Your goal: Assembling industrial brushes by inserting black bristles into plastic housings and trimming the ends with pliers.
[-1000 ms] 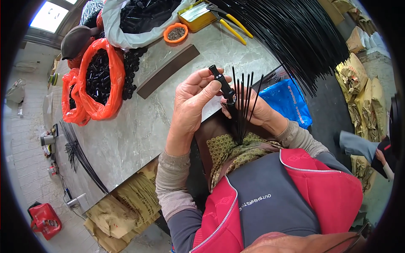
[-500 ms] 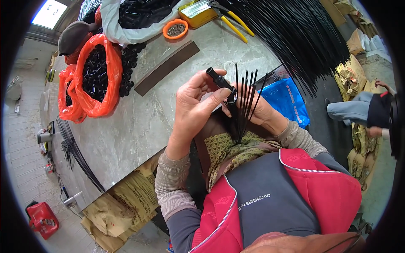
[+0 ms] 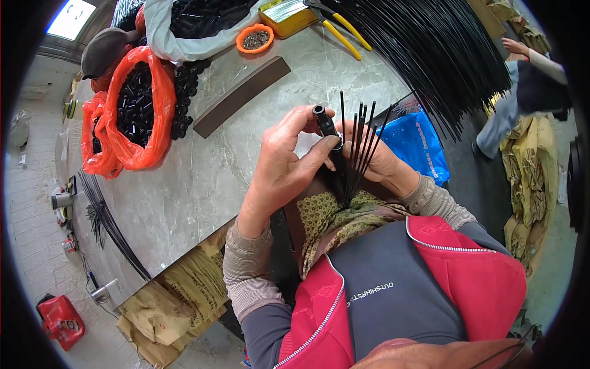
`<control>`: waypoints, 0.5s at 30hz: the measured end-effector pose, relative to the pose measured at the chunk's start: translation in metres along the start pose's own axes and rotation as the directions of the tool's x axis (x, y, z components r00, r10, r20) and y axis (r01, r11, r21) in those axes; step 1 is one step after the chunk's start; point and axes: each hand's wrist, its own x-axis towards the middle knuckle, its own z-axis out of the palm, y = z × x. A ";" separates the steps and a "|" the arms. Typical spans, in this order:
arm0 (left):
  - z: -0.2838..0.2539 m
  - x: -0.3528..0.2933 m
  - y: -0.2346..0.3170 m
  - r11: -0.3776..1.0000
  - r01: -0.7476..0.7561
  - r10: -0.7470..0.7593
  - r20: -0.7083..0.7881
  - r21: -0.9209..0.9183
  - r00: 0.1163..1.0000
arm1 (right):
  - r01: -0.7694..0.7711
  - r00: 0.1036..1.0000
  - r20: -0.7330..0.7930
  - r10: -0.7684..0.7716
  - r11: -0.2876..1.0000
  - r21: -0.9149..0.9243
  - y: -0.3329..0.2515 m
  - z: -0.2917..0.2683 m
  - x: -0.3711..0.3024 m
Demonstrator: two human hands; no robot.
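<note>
A short black plastic tube [image 3: 327, 125] with a hollow, stepped end is pinched between the thumb and fingers of my left hand [image 3: 273, 163]. Its open end tilts up toward the head view. My right hand [image 3: 382, 158] closes round a bundle of thin black rods [image 3: 359, 150], which fan upward past its fingers, their lower ends down at my lap. The tube's lower part meets the rods between both thumbs. How they join there is hidden by the fingers. Both hands are over my lap, just off the table's near edge.
On the grey table [image 3: 203, 184] lie a dark curved bar [image 3: 243, 97], a red bag [image 3: 166, 104] of black parts, an orange dish [image 3: 255, 39] and yellow-handled pliers [image 3: 344, 35]. More long black rods [image 3: 430, 55] overhang the right side. At far right another person [image 3: 522, 92] stands.
The tube's upper end has tipped so its hole shows more, and my left hand has shifted slightly. At far right the other person has moved farther up in the view, an arm reaching out.
</note>
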 end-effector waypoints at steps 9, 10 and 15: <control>0.000 -0.003 -0.004 0.994 0.068 -0.066 0.029 -0.081 0.997 | 0.018 1.000 -0.008 -0.018 1.000 0.025 -0.001 0.005 -0.003; -0.001 -0.004 -0.005 0.984 0.104 -0.097 0.058 -0.143 0.994 | 0.017 1.000 -0.012 -0.017 1.000 0.012 -0.003 0.007 -0.003; 0.000 0.000 -0.006 0.836 0.269 -0.236 0.130 -0.479 0.963 | 0.026 0.999 -0.027 -0.026 1.000 0.002 -0.002 0.001 -0.005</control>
